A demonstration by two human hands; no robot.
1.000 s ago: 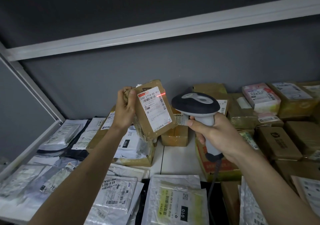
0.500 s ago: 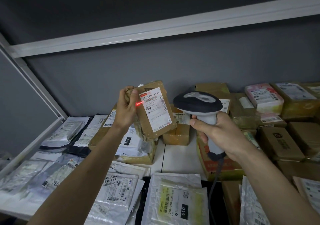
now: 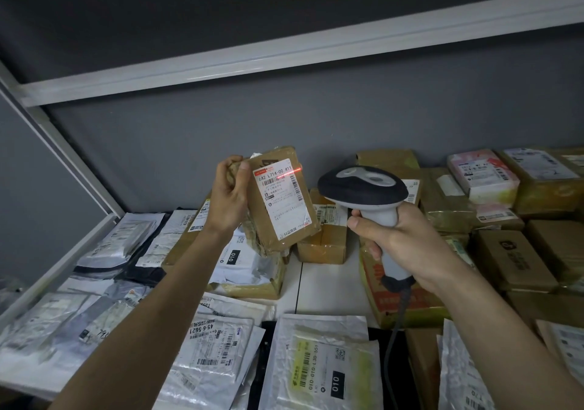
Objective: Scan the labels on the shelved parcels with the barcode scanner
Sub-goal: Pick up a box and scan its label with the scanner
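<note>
Two hands: both raised above the shelf [image 3: 328,286].
Left hand [image 3: 227,198]: fingers curled round the left edge of a brown parcel [image 3: 281,201], label [image 3: 284,198] facing the viewer.
Right hand [image 3: 401,245]: fingers wrapped round the scanner [image 3: 363,188] handle.
Red line [image 3: 292,172]: across the label's upper right.
Shelf: bags and boxes below.

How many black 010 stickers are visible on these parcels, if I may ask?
2. One 010 sticker on the white bag behind the held parcel; another on the front-centre mailer. More may be hidden.
</note>
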